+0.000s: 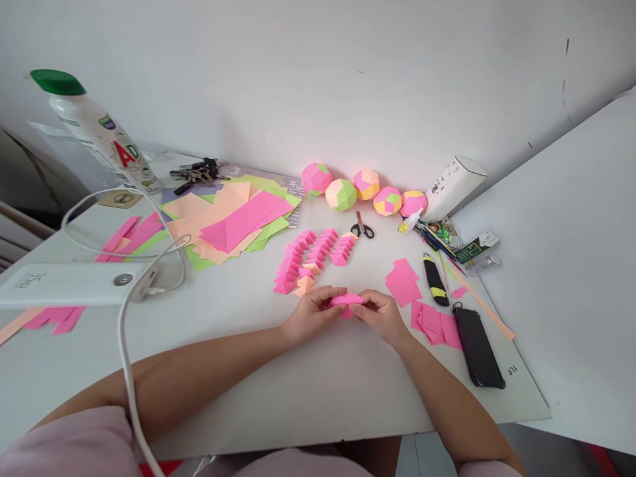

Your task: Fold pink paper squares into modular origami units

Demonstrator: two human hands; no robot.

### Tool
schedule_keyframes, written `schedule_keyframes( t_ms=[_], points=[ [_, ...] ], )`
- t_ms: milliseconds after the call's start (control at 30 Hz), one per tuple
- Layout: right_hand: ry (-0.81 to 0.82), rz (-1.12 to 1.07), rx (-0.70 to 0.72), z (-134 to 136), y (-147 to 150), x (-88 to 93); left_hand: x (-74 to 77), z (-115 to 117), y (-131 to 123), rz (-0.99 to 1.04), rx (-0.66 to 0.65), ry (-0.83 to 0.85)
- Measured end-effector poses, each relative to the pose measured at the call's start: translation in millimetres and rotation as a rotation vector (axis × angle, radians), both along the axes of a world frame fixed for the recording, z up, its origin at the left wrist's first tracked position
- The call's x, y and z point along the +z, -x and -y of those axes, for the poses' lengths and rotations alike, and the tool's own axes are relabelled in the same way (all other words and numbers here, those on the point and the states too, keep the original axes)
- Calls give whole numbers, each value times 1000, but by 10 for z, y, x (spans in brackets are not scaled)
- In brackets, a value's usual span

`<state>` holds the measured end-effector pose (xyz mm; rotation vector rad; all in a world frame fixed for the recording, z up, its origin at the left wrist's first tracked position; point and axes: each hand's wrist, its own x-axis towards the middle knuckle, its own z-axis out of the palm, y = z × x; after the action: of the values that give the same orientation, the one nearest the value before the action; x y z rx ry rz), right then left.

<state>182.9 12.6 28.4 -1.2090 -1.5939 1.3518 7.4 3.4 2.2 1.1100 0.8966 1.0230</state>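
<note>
Green-capped white bottle (102,129) at back left, bunch of keys (196,172) near it, white power bank (64,281) with cable (122,338) at left, black phone (477,348) lying flat at right.

A white table (318,404), crowded at its back and sides
Five paper balls (341,195) stand along the back and a green-capped bottle (105,137) at the far left; folded paper pieces (294,257) lie in short rows near the middle, scissors (368,231) just beyond, while pink paper squares (403,285), a black-and-yellow cutter (435,279) and a black phone (478,346) lie toward the right
</note>
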Motion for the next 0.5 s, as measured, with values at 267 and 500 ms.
schedule_keyframes(
  t_ms=[267, 500],
  points=[
    [-27, -61, -36, 16, -14, -31, 36, -9, 18, -132, -40, -119],
    [-3, -128, -46, -13, -36, -76, 32, -5, 29, -103, -81, -123]
  ],
)
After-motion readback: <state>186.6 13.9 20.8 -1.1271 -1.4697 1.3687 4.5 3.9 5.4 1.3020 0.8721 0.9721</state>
